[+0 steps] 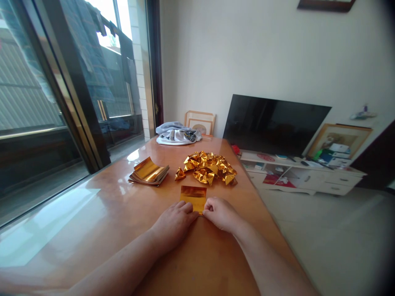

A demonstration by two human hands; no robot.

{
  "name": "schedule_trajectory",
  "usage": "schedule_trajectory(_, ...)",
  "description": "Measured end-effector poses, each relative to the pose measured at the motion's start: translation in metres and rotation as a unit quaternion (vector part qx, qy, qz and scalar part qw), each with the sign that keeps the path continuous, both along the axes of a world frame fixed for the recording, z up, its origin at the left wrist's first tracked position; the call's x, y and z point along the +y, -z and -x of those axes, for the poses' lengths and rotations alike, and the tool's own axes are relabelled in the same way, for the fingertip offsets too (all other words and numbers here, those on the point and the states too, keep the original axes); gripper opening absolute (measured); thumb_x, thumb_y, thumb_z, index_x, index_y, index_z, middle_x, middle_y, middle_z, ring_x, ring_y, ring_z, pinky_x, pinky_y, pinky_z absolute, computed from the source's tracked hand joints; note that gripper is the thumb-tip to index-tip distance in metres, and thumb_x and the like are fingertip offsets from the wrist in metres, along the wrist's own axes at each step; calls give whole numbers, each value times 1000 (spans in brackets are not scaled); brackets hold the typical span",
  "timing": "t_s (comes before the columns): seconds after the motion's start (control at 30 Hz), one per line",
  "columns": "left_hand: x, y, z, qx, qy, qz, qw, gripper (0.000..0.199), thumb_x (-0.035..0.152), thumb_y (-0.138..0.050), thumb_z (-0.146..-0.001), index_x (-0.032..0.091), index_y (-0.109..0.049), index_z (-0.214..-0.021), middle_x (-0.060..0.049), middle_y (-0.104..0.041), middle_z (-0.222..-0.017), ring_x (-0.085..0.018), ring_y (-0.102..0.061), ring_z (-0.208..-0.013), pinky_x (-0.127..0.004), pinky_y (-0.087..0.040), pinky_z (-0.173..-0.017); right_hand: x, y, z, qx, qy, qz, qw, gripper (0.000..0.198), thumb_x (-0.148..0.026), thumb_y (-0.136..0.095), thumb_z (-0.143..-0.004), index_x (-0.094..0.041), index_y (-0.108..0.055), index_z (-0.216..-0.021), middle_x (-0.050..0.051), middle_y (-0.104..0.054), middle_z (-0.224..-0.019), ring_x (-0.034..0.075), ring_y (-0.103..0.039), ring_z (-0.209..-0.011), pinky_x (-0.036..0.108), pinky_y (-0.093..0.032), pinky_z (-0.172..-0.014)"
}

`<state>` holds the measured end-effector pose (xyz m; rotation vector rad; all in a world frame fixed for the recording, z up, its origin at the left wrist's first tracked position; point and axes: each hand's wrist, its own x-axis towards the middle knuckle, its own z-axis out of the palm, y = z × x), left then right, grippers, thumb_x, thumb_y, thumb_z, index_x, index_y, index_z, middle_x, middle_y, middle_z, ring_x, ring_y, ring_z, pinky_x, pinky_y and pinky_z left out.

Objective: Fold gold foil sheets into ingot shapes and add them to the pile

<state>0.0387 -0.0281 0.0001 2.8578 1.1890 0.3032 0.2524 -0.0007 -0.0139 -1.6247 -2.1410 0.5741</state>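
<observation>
A sheet of gold foil paper (193, 195) lies on the table in front of me, its far edge lifting slightly. My left hand (177, 220) is closed at the sheet's near left part, the thumb pressed along the near edge. At the near right corner, my right hand (222, 213) has its fingers curled in and pinches the paper. Beyond the sheet is a heap of folded gold foil pieces (211, 166), with one loose folded piece (180, 174) at its left. A stack of gold foil sheets (149, 172) lies to the left, its top sheet curling up.
The glossy wooden table (108, 230) runs away from me beside a sliding glass door (61, 82). Folded clothes (177, 133) and framed pictures (200, 120) are at its far end. A television (274, 125) and a white cabinet (327, 181) stand to the right.
</observation>
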Motion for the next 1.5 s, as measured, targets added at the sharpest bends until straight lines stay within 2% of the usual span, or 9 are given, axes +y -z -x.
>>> schedule_trajectory(0.2, 0, 0, 1, 19, -5, -5, 1000, 30, 27, -46, -100, 31, -68, -120, -6, -61, -98, -23, -58, -94, -35, -48, -84, 1, -7, -12, 13, -5, 26, 1000, 21, -23, -51, -86, -17, -69, -77, 2, -71, -77, 14, -59, -70, 22, -35, -58)
schedule_trajectory(0.33, 1, 1, 2, 28, 1, -19, 999, 31, 28, -47, -100, 31, -66, -123, -6, -61, -101, -24, -58, -95, -36, -49, -83, -10, -26, -10, -46, -35, -3, 998, 30, -23, -48, -91, -21, -76, -99, 6, -76, -100, 20, -66, -91, 24, -44, -76)
schedule_trajectory(0.47, 2, 1, 3, 36, 7, -21, 999, 31, 27, -49, -98, 30, -65, -124, -7, -61, -102, -24, -57, -96, -36, -50, -84, -32, -41, 0, -123, -101, -6, 987, 43, -28, -44, -95, -26, -65, -133, 9, -74, -119, 25, -69, -105, 31, -47, -87)
schedule_trajectory(0.57, 2, 1, 3, 36, 8, -22, 999, 33, 29, -48, -99, 30, -63, -128, -7, -61, -101, -24, -57, -94, -36, -50, -83, -46, -46, 8, -214, -130, 27, 968, 48, -31, -45, -94, -24, -60, -139, 13, -76, -111, 30, -72, -98, 37, -51, -82)
schedule_trajectory(0.67, 1, 1, 3, 28, 6, -19, 999, 32, 30, -47, -99, 31, -64, -127, -6, -61, -101, -24, -57, -95, -36, -50, -84, -56, -48, 15, -280, -121, 37, 952, 57, -29, -45, -94, -18, -48, -149, 18, -75, -109, 33, -73, -94, 40, -53, -78)
schedule_trajectory(0.97, -5, -1, 1, 26, 0, -23, 999, 36, 28, -50, -96, 29, -61, -131, -7, -62, -101, -25, -56, -93, -38, -46, -84, -61, -51, 23, -322, -108, 55, 939, 64, -18, -45, -88, -9, -42, -152, 21, -74, -112, 33, -72, -97, 41, -55, -79)
schedule_trajectory(1.1, -7, -10, 4, 20, -8, -22, 1000, 27, 32, -45, -99, 30, -68, -115, -6, -64, -98, -25, -56, -93, -40, -41, -85, -62, -51, 23, -324, -102, 60, 939, 63, -19, -46, -89, -12, -44, -151, 21, -74, -111, 33, -73, -97, 41, -55, -79)
schedule_trajectory(1.27, -4, -22, 26, -7, -12, -3, 1000, 26, 31, -46, -99, 32, -72, -100, -4, -66, -98, -24, -55, -96, -39, -36, -86, -60, -52, 19, -316, -103, 60, 941, 58, -21, -43, -91, -14, -47, -149, 19, -75, -109, 33, -72, -95, 40, -54, -78)
schedule_trajectory(1.5, 8, -26, 52, -23, -30, 26, 999, 22, 25, -57, -89, 38, -75, -92, 2, -66, -111, -24, -52, -105, -37, -35, -89, -60, -53, 19, -319, -106, 71, 939, 59, -22, -42, -91, -14, -47, -149, 20, -75, -108, 33, -73, -92, 40, -53, -75)
